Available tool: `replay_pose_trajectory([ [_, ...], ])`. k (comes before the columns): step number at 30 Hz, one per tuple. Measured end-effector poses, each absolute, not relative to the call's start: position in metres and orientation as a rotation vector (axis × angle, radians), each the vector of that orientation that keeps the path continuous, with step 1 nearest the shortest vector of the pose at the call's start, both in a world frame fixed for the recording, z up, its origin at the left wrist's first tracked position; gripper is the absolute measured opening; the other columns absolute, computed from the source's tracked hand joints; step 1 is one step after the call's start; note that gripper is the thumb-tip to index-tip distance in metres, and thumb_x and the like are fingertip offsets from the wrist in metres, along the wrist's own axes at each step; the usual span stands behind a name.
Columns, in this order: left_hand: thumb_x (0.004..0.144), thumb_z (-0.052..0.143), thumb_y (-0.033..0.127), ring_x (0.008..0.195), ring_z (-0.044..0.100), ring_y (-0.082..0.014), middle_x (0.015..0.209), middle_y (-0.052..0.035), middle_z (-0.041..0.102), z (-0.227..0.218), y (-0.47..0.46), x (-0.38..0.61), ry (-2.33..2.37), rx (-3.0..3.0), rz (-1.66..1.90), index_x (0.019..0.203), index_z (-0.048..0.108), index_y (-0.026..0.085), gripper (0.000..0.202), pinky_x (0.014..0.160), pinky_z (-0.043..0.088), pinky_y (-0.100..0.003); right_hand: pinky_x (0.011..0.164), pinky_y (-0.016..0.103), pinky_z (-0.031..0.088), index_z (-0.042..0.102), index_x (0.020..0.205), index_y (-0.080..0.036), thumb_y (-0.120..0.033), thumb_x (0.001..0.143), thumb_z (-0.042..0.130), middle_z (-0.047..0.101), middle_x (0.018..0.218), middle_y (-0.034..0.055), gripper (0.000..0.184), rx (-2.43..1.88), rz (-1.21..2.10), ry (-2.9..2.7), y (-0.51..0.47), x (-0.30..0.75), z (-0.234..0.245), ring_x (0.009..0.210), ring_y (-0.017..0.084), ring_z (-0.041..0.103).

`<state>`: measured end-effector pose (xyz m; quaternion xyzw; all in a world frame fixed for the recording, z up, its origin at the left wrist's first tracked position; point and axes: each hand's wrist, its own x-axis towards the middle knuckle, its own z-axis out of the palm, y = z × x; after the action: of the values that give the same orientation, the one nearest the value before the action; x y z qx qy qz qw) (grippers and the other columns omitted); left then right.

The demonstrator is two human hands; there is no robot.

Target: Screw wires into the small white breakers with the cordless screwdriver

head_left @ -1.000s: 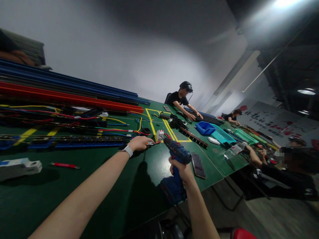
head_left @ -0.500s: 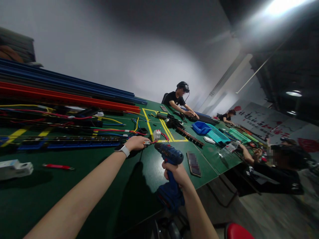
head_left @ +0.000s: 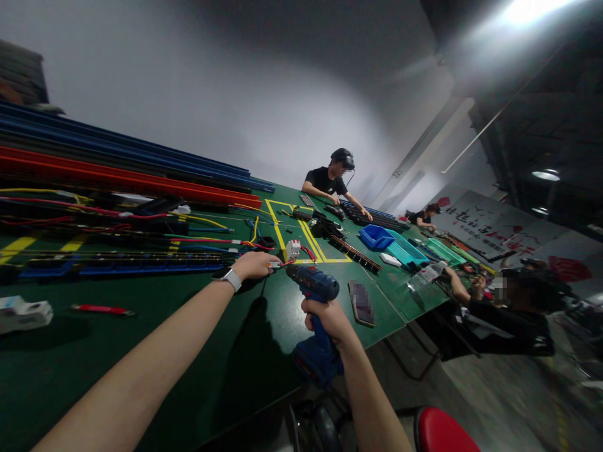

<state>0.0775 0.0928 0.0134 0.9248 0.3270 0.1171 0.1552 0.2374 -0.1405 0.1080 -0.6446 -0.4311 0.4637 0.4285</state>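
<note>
My right hand is wrapped round the grip of a blue cordless drill, its chuck pointing left. Close to the chuck, my left hand is closed on a small white block, mostly covered by the fingers. A short red lead shows between the block and the drill tip; I cannot tell whether the bit touches it. Just beyond stands a white circuit breaker with red marks, beside a red wire piece. Another white breaker and a red lead lie to the left.
Blue and red rails and coloured wires line the far left of the green table. A phone, a blue bin and a turquoise tray lie right. Co-workers sit across and at right; a red stool stands below.
The whole view has shifted slightly, so the table and both hands appear a little further left and up. The co-worker across the table has spread their hands apart. My grips look the same.
</note>
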Motion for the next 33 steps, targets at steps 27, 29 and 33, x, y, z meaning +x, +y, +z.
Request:
replay_pose_trajectory([
  [27,0.084,0.049,0.048,0.103,0.063,-0.0226,0.117,0.0028,0.069,0.0212,0.0884,0.0772,0.942,2.631,0.312,0.125,0.059,0.043,0.043,0.087,0.045,-0.029,0.038,0.022,0.037,0.050,0.075,-0.018,-0.022,0.066,0.062,0.049,0.052,-0.0055,0.016,-1.593,1.173,-1.108,-0.1447,0.2345,0.1111,0.040,0.012,0.053],
  [29,0.083,0.049,0.048,0.103,0.063,-0.0222,0.117,0.0025,0.069,0.0220,0.0881,0.0771,0.939,2.623,0.307,0.125,0.059,0.042,0.043,0.087,0.045,-0.029,0.039,0.022,0.037,0.051,0.077,-0.018,-0.022,0.065,0.063,0.050,0.052,-0.0055,0.017,-1.600,1.172,-1.110,-0.1447,0.2342,0.1118,0.040,0.012,0.053],
  [33,0.083,0.050,0.046,0.104,0.063,-0.0219,0.120,0.0023,0.068,0.0228,0.0873,0.0772,0.937,2.624,0.302,0.125,0.059,0.041,0.043,0.086,0.046,-0.028,0.038,0.022,0.036,0.050,0.076,-0.018,-0.021,0.064,0.062,0.048,0.049,-0.0065,0.017,-1.606,1.180,-1.097,-0.1443,0.2342,0.1119,0.039,0.012,0.053],
])
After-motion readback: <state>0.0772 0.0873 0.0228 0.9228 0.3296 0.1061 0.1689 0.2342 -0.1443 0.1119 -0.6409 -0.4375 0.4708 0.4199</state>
